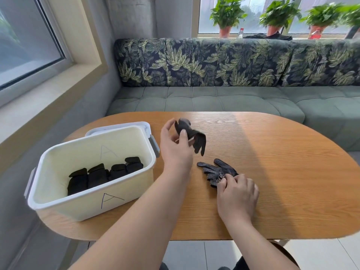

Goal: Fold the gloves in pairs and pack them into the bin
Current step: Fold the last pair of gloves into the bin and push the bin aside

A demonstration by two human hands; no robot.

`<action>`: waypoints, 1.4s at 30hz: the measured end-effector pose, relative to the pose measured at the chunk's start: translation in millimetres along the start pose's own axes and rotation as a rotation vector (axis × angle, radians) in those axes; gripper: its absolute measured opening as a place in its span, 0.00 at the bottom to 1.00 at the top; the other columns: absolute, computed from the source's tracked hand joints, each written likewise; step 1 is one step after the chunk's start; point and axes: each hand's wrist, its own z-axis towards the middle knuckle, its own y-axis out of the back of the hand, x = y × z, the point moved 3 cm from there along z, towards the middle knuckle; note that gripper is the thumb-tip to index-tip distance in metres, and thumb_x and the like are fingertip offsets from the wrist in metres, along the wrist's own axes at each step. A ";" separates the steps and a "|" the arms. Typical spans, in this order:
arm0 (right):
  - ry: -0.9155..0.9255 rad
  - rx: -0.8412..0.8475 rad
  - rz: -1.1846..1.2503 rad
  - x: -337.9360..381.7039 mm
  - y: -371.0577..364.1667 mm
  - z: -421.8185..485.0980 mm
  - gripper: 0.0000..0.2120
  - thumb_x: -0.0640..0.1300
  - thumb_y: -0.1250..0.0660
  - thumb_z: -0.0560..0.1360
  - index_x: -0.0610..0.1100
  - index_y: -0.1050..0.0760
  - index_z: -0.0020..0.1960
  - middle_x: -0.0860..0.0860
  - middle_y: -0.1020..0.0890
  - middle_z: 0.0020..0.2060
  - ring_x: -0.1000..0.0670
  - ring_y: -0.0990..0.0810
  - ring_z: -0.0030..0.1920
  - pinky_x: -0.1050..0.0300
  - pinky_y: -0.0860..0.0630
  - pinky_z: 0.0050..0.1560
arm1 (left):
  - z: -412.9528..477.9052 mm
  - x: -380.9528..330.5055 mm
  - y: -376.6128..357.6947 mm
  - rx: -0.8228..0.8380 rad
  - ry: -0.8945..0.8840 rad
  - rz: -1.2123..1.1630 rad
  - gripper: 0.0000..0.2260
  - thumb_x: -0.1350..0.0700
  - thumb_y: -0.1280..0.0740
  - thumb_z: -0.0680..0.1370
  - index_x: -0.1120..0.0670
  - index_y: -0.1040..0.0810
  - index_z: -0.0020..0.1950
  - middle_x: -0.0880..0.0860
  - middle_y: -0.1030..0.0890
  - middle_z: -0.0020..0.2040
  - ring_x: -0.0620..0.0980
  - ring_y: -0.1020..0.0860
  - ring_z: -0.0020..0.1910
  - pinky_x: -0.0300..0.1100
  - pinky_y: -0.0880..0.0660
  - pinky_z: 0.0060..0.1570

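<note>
A white bin [58, 203] marked "A" stands at the table's left and holds several folded black glove bundles [105, 173] along its bottom. My left hand [175, 147] is raised just right of the bin and pinches a black glove [191, 136], which hangs above the table with its fingers drooping. A second black glove [216, 170] with white dots lies flat on the wood, fingers pointing left and away. My right hand [236, 193] rests on the table and pinches that glove at its cuff end.
The bin's lid [118, 126] lies behind the bin. The oval wooden table [282, 172] has a green sofa [214, 100] with leaf-print cushions beyond it. Potted plants and bottles line the far windowsill.
</note>
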 end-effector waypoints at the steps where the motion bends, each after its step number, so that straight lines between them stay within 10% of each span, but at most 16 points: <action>1: -0.005 0.002 -0.008 0.6 0.3 0.3 0.21 0.54 0.45 0.80 0.48 0.15 0.55 0.46 0.20 0.49 0.40 0.25 0.54 0.39 0.32 0.70 | -5.1 15.8 7.5 -0.080 0.057 -0.005 0.18 0.63 0.35 0.86 0.42 0.26 0.70 0.53 0.16 0.56 0.52 0.12 0.49 0.42 0.16 0.53; 7: -0.006 -0.033 -0.016 3.0 0.1 0.0 0.20 0.52 0.44 0.79 0.46 0.15 0.55 0.44 0.20 0.48 0.38 0.25 0.53 0.38 0.32 0.68 | -34.7 100.7 45.0 -0.129 0.291 0.253 0.30 0.56 0.35 0.77 0.31 0.37 0.74 0.46 0.20 0.67 0.52 0.14 0.56 0.55 0.18 0.63; 15: -0.019 -0.006 -0.024 3.0 -0.7 0.4 0.20 0.51 0.44 0.78 0.45 0.16 0.55 0.44 0.20 0.49 0.38 0.25 0.53 0.39 0.32 0.65 | -54.5 71.9 54.5 0.158 -0.020 0.862 0.17 0.48 0.35 0.84 0.45 0.28 0.73 0.47 0.16 0.38 0.47 0.17 0.41 0.49 0.20 0.50; 20: 0.092 0.039 0.106 5.4 1.3 0.3 0.21 0.48 0.39 0.76 0.46 0.18 0.66 0.46 0.17 0.51 0.40 0.21 0.54 0.42 0.27 0.60 | -51.2 88.0 57.6 0.456 -0.723 1.281 0.18 0.47 0.37 0.83 0.51 0.23 0.71 0.53 0.25 0.69 0.55 0.29 0.71 0.50 0.29 0.72; 25: 0.372 0.176 0.333 12.2 9.1 -9.8 0.26 0.42 0.28 0.70 0.49 0.22 0.69 0.54 0.21 0.58 0.49 0.25 0.61 0.52 0.24 0.62 | -41.6 115.8 73.9 0.643 -0.650 1.555 0.30 0.38 0.47 0.84 0.53 0.31 0.82 0.55 0.34 0.83 0.58 0.38 0.83 0.55 0.40 0.82; 33: 0.205 0.083 0.251 7.3 6.5 -5.1 0.13 0.37 0.29 0.75 0.45 0.17 0.58 0.50 0.17 0.52 0.44 0.22 0.56 0.48 0.23 0.56 | -48.4 105.3 75.9 0.608 -0.552 1.493 0.32 0.40 0.47 0.87 0.55 0.44 0.87 0.53 0.48 0.88 0.51 0.55 0.87 0.45 0.59 0.84; 38: 0.233 -0.046 0.270 21.2 43.8 10.6 0.08 0.40 0.30 0.77 0.47 0.16 0.55 0.52 0.18 0.48 0.44 0.19 0.48 0.51 0.24 0.44 | -51.4 106.9 78.8 0.535 -0.700 1.440 0.23 0.45 0.40 0.82 0.56 0.21 0.72 0.54 0.23 0.74 0.55 0.30 0.77 0.52 0.33 0.78; 42: 0.230 -0.058 0.288 41.9 78.0 58.3 0.07 0.44 0.33 0.78 0.49 0.16 0.52 0.52 0.17 0.50 0.42 0.19 0.44 0.54 0.30 0.41 | -54.2 102.7 79.4 0.508 -0.776 1.409 0.16 0.48 0.36 0.81 0.54 0.18 0.63 0.52 0.23 0.64 0.55 0.27 0.67 0.50 0.27 0.67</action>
